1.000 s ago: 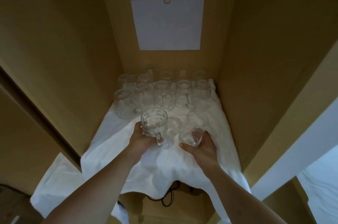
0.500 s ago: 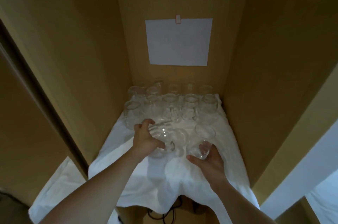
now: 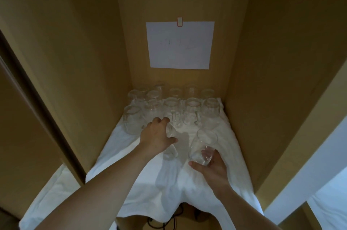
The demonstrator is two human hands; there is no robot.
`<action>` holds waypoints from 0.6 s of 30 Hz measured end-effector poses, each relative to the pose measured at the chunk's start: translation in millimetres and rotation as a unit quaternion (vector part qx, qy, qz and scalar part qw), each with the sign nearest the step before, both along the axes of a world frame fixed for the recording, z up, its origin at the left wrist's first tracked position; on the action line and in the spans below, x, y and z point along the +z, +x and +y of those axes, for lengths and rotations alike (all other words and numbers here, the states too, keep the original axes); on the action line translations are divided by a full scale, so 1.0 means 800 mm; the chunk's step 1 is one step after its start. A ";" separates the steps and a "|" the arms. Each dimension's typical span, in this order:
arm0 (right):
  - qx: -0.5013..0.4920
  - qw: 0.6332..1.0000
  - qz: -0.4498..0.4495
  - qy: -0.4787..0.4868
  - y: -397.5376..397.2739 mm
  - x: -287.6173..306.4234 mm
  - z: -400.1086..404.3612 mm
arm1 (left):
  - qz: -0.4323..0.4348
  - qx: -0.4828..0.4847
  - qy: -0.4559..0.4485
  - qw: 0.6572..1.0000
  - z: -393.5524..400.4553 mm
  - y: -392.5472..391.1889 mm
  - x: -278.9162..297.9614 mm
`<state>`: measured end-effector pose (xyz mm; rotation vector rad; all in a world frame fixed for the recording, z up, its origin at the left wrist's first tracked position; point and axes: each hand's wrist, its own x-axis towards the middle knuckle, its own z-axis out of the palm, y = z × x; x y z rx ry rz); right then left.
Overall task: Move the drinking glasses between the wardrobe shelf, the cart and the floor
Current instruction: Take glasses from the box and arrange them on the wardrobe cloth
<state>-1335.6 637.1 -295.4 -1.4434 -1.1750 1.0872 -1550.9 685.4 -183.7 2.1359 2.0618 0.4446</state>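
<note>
Hands (image 3: pixel 156 136) curled around glasses (image 3: pixel 203 146)

The frame was dim and warm-toned, slightly soft throughout. Wide-angle distortion bowed the edges. Faint shadows fell on the white cloth (image 3: pixel 187 188) at lower centre.

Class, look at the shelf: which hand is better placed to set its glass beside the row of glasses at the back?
Probably the left hand: its mug is next to the row; the right hand holds its tumbler nearer the front.
</note>
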 end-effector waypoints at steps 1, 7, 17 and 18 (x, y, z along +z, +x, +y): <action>0.000 1.000 0.002 0.000 0.000 0.000 0.000 | 0.000 -0.009 -0.019 1.000 0.004 0.000 0.003; 0.001 1.000 0.019 -0.008 0.001 0.002 -0.002 | -0.025 -0.005 -0.072 0.997 0.021 0.006 0.004; 0.017 0.998 0.029 -0.050 0.009 0.020 0.007 | -0.081 0.040 -0.033 0.995 0.048 0.008 -0.003; 0.017 0.998 0.026 -0.057 0.010 0.025 0.011 | -0.083 0.039 -0.031 0.995 0.050 0.008 -0.003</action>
